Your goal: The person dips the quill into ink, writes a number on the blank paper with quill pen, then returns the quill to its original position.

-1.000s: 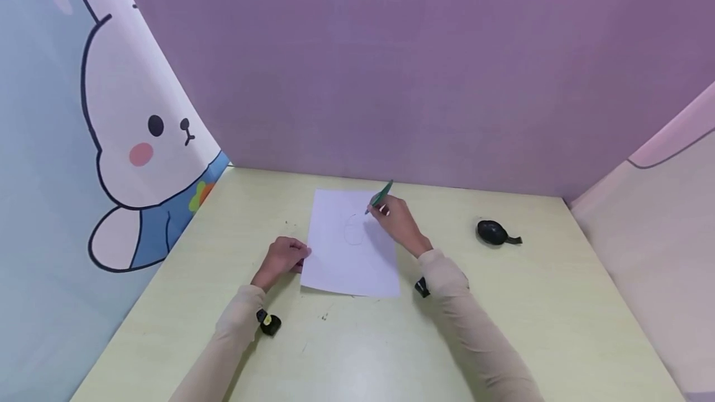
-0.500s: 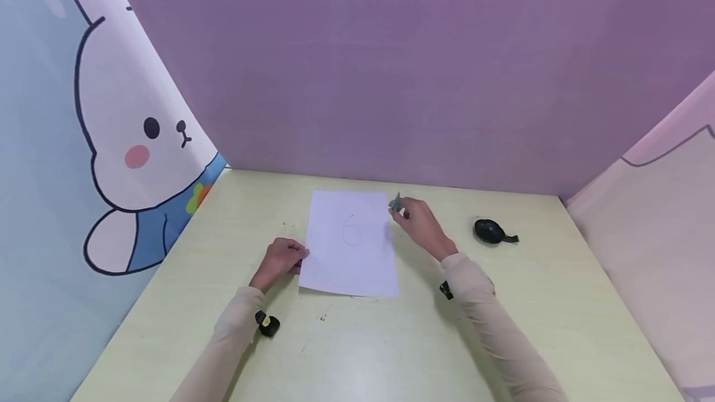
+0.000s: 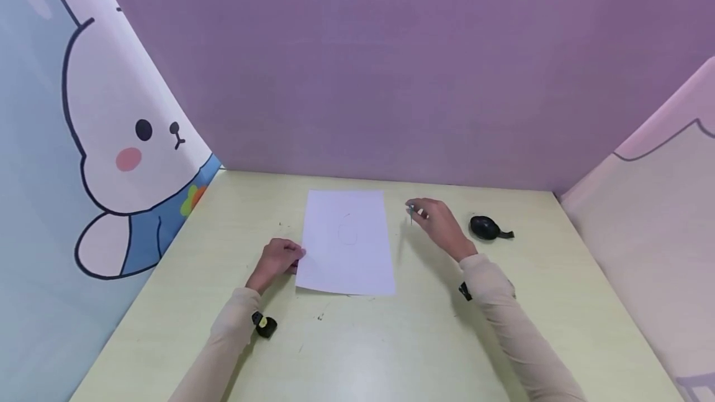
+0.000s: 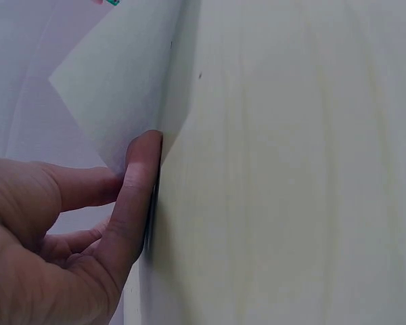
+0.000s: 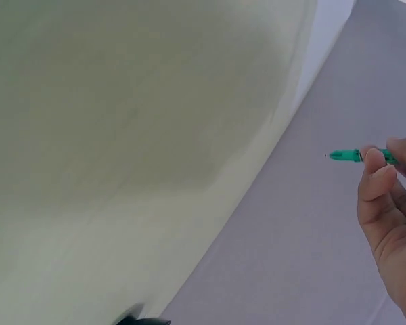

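Note:
A white sheet of paper (image 3: 346, 265) lies on the table with a faint drawn figure like a 6 on it. My left hand (image 3: 276, 257) is at its left edge; in the left wrist view, the thumb and a finger (image 4: 139, 183) pinch the slightly raised edge of the sheet (image 4: 122, 81). To the right of the paper, my right hand (image 3: 440, 225) is held above the table. Its fingertips pinch a green pen (image 5: 345, 155), which points away from the hand in the right wrist view. From the head view the pen is mostly hidden by the fingers.
A black rounded object with a short tail (image 3: 485, 227) lies on the pale table (image 3: 346, 352), right of my right hand. A purple wall (image 3: 380, 79) rises behind the table's far edge. On the left hangs a rabbit-printed curtain (image 3: 106, 110).
My right hand has moved off the paper to the right, carrying the green pen, whose angle has changed. The drawn figure is uncovered. My left hand stays at the paper's edge.

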A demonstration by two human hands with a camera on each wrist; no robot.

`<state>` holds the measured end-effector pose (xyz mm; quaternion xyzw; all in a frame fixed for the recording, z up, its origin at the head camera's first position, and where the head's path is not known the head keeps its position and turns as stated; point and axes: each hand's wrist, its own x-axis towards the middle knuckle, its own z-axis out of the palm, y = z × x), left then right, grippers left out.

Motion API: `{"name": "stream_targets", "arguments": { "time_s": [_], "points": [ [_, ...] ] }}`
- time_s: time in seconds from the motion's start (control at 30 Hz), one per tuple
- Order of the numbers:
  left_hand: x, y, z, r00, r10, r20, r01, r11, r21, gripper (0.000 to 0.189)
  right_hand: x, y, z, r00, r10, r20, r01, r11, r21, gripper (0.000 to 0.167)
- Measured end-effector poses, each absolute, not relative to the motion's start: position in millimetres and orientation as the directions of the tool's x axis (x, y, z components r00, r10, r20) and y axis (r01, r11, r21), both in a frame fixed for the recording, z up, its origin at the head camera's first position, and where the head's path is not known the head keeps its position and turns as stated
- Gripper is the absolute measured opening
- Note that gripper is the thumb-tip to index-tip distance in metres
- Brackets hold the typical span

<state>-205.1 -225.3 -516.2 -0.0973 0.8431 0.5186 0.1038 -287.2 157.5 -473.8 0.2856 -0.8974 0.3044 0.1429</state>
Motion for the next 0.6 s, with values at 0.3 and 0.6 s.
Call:
{"name": "stream_targets", "arguments": {
  "time_s": [0.3, 0.6],
  "points": [
    [-205.1, -223.7, -523.0, -0.959, -0.052, -0.279, -0.272, 0.453, 0.849, 0.023, -283.3, 170.6, -477.3, -0.794, -0.433, 0.427, -0.601, 0.663, -0.446, 0.020],
    [-206.4, -225.2, -522.0, -0.966, -0.054, -0.255, -0.252, 0.439, 0.863, 0.022, -284.5, 176.0, -481.8, -0.777, -0.463, 0.427, -0.626, 0.643, -0.441, 0.022]
  ]
}}
